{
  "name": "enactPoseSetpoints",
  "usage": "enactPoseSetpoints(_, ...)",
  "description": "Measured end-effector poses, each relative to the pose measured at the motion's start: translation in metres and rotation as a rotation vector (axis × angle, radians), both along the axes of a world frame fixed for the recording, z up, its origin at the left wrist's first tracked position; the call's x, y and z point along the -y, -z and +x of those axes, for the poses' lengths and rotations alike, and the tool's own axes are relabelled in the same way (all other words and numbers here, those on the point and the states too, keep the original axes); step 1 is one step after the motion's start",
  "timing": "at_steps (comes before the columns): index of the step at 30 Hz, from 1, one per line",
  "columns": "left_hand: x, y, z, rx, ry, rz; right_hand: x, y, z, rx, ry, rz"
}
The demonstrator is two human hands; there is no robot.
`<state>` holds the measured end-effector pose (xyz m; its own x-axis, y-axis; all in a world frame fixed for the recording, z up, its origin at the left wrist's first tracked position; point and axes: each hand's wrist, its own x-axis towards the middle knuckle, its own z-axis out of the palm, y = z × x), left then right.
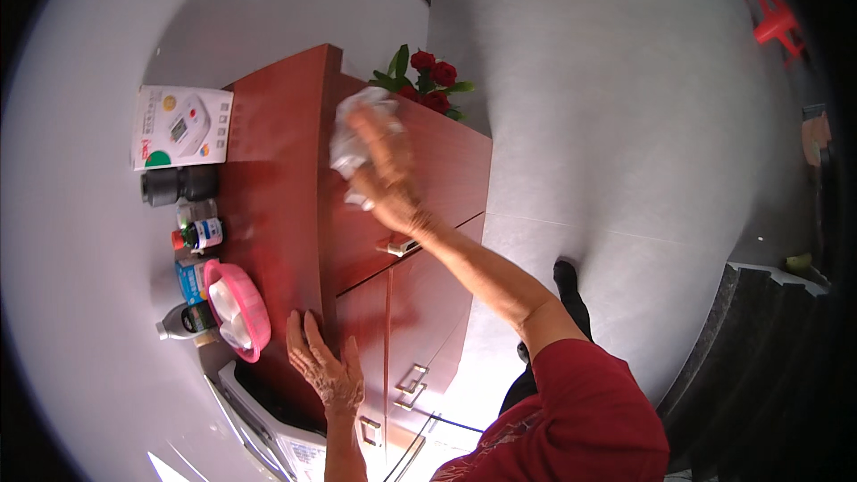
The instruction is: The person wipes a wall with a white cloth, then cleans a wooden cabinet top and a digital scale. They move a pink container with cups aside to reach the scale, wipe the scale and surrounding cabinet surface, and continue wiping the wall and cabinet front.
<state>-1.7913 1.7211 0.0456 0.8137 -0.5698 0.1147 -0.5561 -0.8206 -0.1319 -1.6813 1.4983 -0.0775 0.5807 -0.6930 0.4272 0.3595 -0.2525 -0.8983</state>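
My right hand (pixel 386 180) presses a crumpled white cloth (pixel 350 145) against the upper front of a reddish-brown wooden cabinet (pixel 277 143), close to its top edge. Motion blurs the fingers and the cloth. Lower in the view, my left hand (pixel 326 368) lies on the cabinet's top at the front edge, fingers spread, holding nothing. A metal drawer handle (pixel 402 248) sits just below my right wrist.
Along the wall, the cabinet top carries a boxed monitor (pixel 183 125), a dark jar (pixel 178 186), a red-capped bottle (pixel 198 234) and a pink basket (pixel 254 312). Red roses (pixel 433 73) stand beyond the cabinet. A red stool (pixel 775 22) is at far right.
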Motion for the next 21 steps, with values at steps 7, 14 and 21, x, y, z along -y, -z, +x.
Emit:
enactPoseSetpoints(7, -0.002, 0.002, 0.003, -0.029, 0.007, 0.016, 0.045, 0.085, 0.038, 0.044, 0.062, 0.134)
enactPoseSetpoints(14, -0.007, 0.005, 0.0, -0.071, -0.049, -0.029, 0.025, 0.271, 0.028, -0.235, -0.026, 0.844)
enactPoseSetpoints(21, -0.009, 0.007, -0.002, -0.028, -0.083, 0.01, -0.117, 0.32, -0.08, -0.774, -0.171, 0.919)
